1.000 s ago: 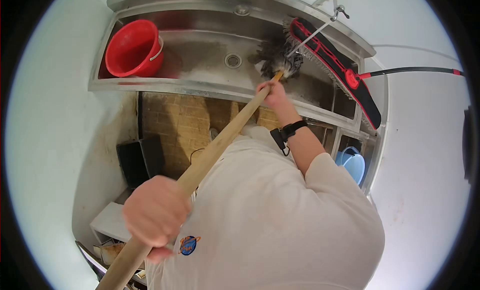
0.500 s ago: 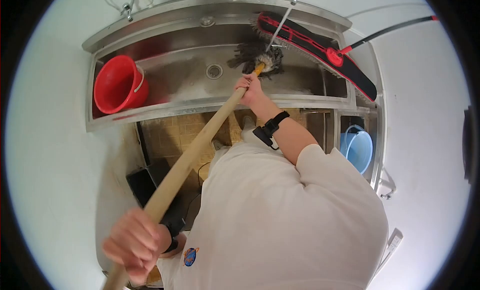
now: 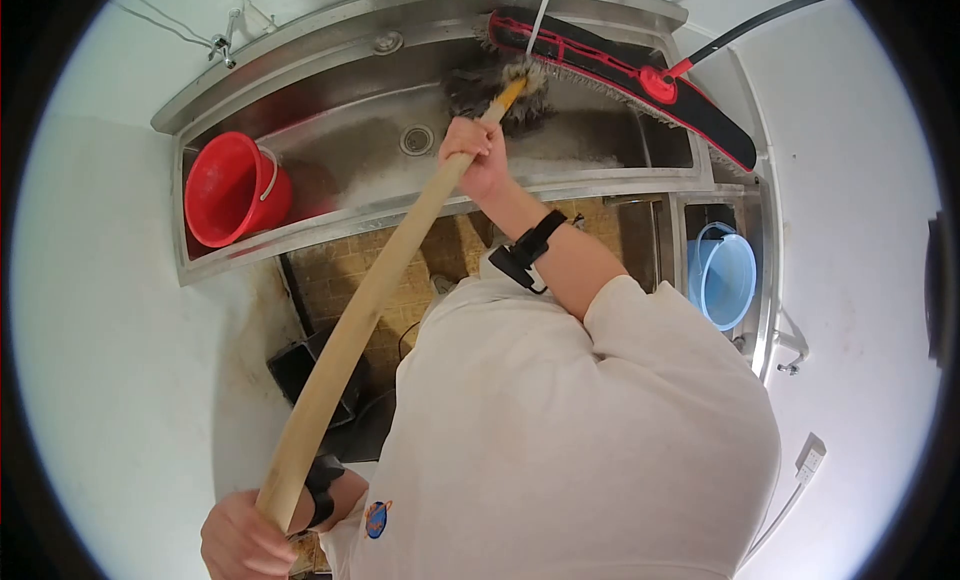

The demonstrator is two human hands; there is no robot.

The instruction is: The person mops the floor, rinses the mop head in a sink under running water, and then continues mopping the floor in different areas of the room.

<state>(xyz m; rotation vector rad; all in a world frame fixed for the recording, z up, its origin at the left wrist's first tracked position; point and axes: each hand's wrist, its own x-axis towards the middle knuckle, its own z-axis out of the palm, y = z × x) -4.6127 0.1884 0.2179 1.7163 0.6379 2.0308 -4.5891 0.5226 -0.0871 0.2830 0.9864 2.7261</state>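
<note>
A mop (image 3: 360, 315) with a long wooden handle slants across the view, from lower left up to the steel sink (image 3: 350, 120). My right hand (image 3: 474, 152), wearing a black wrist strap, is wrapped round the handle a short way below the mop head. At the bottom left, my left hand (image 3: 245, 538) is closed round the handle's upper end. Dark grey, wet-looking strands of the mop head (image 3: 490, 95) lie in the sink, blurred in part. A thin stream of water (image 3: 538, 22) runs down onto them.
In the sink's left end stands a red bucket (image 3: 238, 190). A wide red and black dust mop (image 3: 625, 80) rests across its right end. A light blue bucket (image 3: 722, 278) sits in a side basin. A black bin (image 3: 310, 375) stands on the tiled floor.
My right hand has shifted left and slightly up with the handle. The left hand has moved lower in view, and the mop head sits further up and left. The whole view has shifted a little.
</note>
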